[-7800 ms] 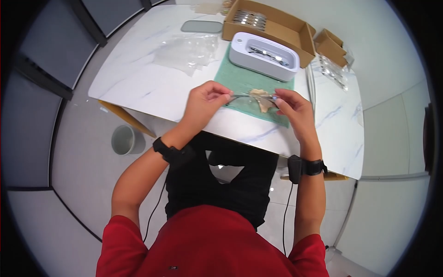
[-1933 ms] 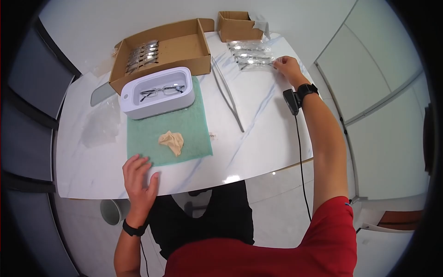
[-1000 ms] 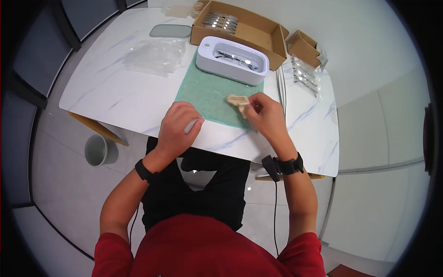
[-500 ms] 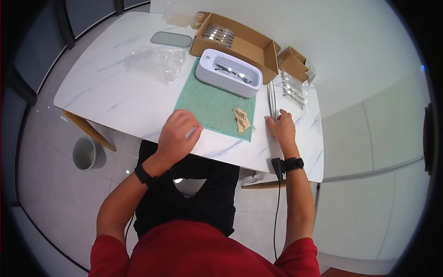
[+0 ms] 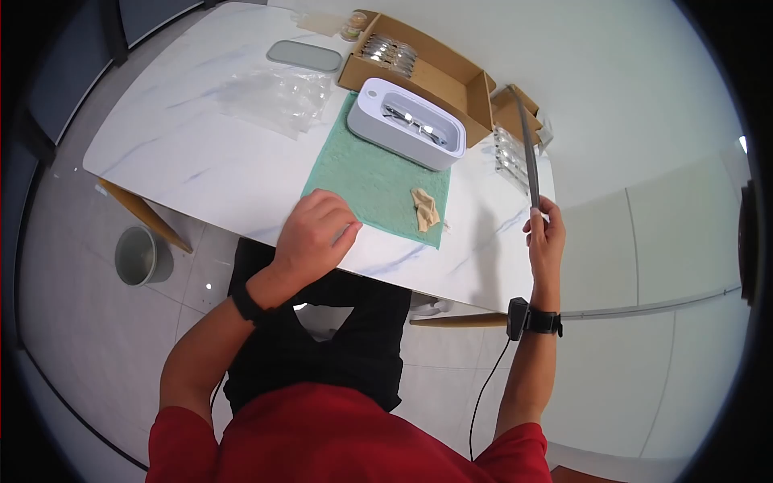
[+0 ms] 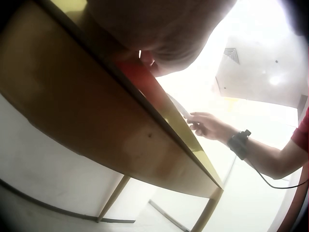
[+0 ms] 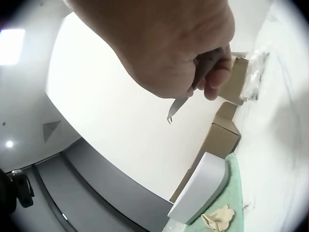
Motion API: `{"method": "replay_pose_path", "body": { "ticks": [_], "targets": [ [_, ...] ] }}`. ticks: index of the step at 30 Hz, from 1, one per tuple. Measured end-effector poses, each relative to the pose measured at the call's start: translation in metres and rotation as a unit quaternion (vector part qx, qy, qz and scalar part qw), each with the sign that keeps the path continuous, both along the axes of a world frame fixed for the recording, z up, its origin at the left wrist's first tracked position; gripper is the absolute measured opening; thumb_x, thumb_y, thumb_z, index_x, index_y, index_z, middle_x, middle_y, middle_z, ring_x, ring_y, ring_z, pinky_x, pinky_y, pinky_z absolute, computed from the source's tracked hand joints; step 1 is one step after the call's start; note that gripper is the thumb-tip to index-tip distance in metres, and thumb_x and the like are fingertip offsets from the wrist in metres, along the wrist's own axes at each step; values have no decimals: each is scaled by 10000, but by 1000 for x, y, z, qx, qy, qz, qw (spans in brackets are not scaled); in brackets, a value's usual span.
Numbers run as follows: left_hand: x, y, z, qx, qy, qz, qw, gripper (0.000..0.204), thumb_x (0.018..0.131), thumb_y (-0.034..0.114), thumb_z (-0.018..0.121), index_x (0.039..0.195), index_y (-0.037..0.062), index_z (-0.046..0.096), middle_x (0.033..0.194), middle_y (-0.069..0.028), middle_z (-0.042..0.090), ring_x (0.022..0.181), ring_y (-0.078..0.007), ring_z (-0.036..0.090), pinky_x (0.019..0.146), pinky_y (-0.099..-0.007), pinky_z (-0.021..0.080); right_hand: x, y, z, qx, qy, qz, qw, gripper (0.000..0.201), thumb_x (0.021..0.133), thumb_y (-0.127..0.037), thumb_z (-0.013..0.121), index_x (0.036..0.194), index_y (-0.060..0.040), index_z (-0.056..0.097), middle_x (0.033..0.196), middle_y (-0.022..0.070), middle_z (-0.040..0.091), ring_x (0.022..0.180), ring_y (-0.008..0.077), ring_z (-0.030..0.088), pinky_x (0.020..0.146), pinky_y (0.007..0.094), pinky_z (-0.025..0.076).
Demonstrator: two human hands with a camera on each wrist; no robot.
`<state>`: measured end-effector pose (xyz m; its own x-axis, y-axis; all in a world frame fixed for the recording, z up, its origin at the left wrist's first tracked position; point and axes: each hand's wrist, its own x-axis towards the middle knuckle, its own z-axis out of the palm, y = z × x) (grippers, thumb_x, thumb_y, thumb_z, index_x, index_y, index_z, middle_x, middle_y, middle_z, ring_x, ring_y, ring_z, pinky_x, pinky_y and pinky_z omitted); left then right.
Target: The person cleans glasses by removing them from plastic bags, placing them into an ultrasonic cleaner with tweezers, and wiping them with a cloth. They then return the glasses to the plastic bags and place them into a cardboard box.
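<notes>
In the head view, the right hand point(image 5: 547, 237) pinches one end of long metal tweezers point(image 5: 527, 145), raised above the table's right side. Their narrow tips point(image 7: 175, 112) show in the right wrist view. The left hand point(image 5: 314, 237), fingers loosely bent and holding nothing, rests at the table's front edge beside the green cloth point(image 5: 354, 177). A crumpled beige cloth point(image 5: 425, 211) lies on the green cloth's right part. Behind it stands a white-lilac cleaner point(image 5: 394, 141), with eyeglasses point(image 5: 415, 125) in its basin.
An open cardboard box point(image 5: 451, 84) with several wrapped glasses stands behind the cleaner. At the right are a smaller box point(image 5: 506, 113) and bagged glasses point(image 5: 507, 157). Clear bags point(image 5: 282, 101) and a grey lid point(image 5: 304, 55) lie at the left. A bin point(image 5: 143, 256) stands on the floor.
The right hand has let go of the beige cloth, moved right and lifted the tweezers off the table. The left hand has stayed nearly still by the front edge.
</notes>
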<state>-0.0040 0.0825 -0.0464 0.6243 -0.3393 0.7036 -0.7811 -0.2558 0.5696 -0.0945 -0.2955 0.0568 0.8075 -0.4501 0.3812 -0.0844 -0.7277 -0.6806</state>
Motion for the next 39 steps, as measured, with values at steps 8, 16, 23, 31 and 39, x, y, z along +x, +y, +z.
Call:
{"method": "replay_pose_path", "body": {
  "ticks": [8,16,23,31,39],
  "targets": [
    [0,3,0,-12,2,-2,1000,95,773,-4,734,808,27,651,839,-97,649,866,-286,629,743,-385,511,16,54,56,-313,78,84,943,272,922,-71,639,1193,-60,650,1008,155,650,754,332,641,697,382,522],
    [1,2,-3,-12,8,-9,1000,94,780,40,740,793,34,647,840,-83,629,879,-284,602,761,-400,490,22,62,65,-388,110,98,910,230,910,-110,675,1139,-86,664,958,122,642,732,354,657,666,423,532],
    [0,4,-2,-19,2,-2,1000,96,776,-2,735,788,26,644,818,-92,647,827,-277,627,723,-382,506,35,62,60,-425,105,118,891,214,900,-101,682,1112,-79,665,938,110,644,710,348,659,649,424,535],
    [0,4,-4,-22,5,-1,1000,98,782,-3,734,787,31,643,803,-84,646,803,-278,622,699,-381,503,35,65,68,-436,57,113,891,187,900,-59,676,1087,-60,675,958,95,670,725,343,666,639,408,547],
    [0,4,-1,-26,7,-2,1000,101,783,-4,735,776,34,642,799,-81,646,792,-276,621,690,-376,501,25,65,66,-409,49,114,904,172,910,-38,668,1081,-40,676,971,101,682,733,338,667,647,388,542]
  ]
}}
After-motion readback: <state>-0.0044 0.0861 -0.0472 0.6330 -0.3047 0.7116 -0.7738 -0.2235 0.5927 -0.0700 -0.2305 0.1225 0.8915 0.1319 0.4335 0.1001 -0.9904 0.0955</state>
